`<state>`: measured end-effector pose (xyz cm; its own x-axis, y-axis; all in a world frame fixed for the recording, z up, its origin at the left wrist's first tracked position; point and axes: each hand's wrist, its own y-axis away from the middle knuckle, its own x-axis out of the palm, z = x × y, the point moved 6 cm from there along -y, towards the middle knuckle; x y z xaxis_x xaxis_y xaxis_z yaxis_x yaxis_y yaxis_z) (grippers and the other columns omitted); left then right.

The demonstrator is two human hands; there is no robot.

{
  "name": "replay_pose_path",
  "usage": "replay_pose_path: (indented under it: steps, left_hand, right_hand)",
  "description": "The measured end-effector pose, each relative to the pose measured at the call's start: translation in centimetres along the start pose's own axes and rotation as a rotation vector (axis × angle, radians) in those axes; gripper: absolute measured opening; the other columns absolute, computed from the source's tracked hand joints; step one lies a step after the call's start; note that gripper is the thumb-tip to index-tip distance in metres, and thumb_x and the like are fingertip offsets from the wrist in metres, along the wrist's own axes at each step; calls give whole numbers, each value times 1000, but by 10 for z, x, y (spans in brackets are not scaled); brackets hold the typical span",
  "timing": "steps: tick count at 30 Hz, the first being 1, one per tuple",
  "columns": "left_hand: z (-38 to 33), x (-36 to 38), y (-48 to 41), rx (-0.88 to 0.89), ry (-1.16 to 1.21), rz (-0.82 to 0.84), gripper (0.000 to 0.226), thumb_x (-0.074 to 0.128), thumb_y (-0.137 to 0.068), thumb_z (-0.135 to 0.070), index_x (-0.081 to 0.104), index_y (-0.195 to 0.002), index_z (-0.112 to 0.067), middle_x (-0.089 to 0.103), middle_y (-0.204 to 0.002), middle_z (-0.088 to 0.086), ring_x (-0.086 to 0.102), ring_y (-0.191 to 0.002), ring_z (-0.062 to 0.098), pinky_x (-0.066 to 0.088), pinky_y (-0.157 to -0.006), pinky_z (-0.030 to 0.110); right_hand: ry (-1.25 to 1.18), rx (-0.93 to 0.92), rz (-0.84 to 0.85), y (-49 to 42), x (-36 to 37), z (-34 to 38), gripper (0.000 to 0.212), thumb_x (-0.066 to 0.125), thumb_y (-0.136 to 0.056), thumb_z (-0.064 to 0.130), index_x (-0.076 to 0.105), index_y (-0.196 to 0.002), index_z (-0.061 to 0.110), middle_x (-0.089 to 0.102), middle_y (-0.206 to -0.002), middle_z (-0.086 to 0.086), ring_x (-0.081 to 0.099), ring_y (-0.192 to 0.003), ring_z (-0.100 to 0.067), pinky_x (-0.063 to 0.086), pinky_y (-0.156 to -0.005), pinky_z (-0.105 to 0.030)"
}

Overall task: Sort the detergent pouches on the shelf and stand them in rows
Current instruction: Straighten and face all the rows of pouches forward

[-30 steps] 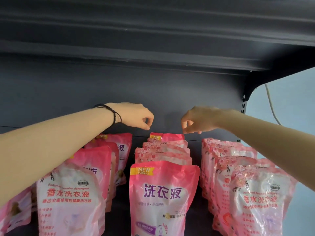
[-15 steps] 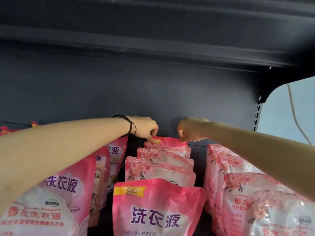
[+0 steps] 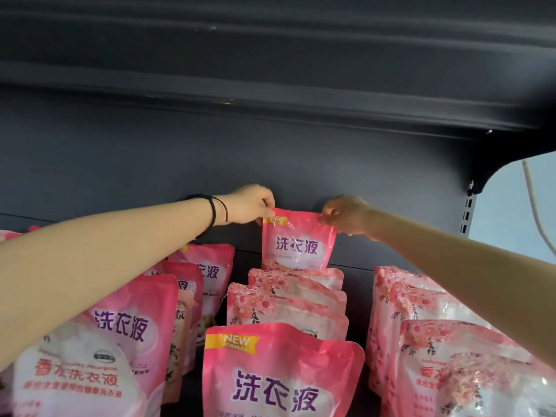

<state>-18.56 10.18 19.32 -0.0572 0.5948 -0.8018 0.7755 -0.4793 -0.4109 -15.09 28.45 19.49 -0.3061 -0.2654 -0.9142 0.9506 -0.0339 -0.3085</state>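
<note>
Pink detergent pouches stand in three rows on a dark shelf. At the back of the middle row, a pink pouch (image 3: 298, 242) with purple characters and a yellow "NEW" tag hangs lifted above the others. My left hand (image 3: 251, 206) pinches its top left corner. My right hand (image 3: 346, 215) pinches its top right corner. In front of it stand floral pouches (image 3: 288, 299) and, nearest me, another "NEW" pouch (image 3: 279, 374). The left row (image 3: 126, 326) runs under my left forearm. The right row (image 3: 421, 326) holds floral pouches.
The dark back panel (image 3: 210, 164) of the shelf rises right behind my hands. The upper shelf's underside (image 3: 270, 55) hangs overhead. A bracket and slotted upright (image 3: 467, 209) close the right end. Narrow dark gaps separate the rows.
Both hands came down onto the rearmost middle pouch, pinched its top corners and lifted it, so its front now shows above the row. The view moved closer.
</note>
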Motion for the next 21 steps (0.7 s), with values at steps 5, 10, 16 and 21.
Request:
replay_pose_path:
  steps: [5, 10, 16, 21]
  left_hand:
    - [-5, -43, 12, -11, 383, -207, 8, 45, -100, -15, 47, -93, -15, 57, -100, 14, 56, -88, 25, 53, -78, 38]
    - [-20, -86, 44, 94, 584, -417, 13, 40, -102, -21, 45, -91, -24, 54, -95, 7, 55, -88, 23, 54, -84, 44]
    - [-18, -121, 94, 226, 787, -567, 8, 42, -102, -19, 47, -97, -22, 54, -96, 7, 51, -82, 17, 46, -72, 31]
    - [-17, -142, 127, 253, 1030, -527, 9, 46, -101, -17, 54, -102, -12, 62, -97, 7, 60, -85, 16, 53, -84, 34]
  right_hand:
    - [-576, 9, -281, 0, -26, 23, 22, 43, -99, 16, 56, -81, 21, 57, -84, -7, 54, -77, -23, 56, -72, -38]
    - [-790, -85, -584, 19, -62, 78, 29, 44, -97, 14, 49, -71, 24, 52, -72, 6, 44, -62, -9, 38, -53, -22]
    - [-992, -115, -790, 61, -65, 134, 30, 48, -97, 10, 47, -71, 24, 53, -74, 5, 47, -69, -13, 45, -65, -29]
    - [-1008, -55, -899, 103, -71, 173, 24, 52, -96, 14, 49, -74, 24, 61, -90, -3, 57, -82, -20, 55, -85, -39]
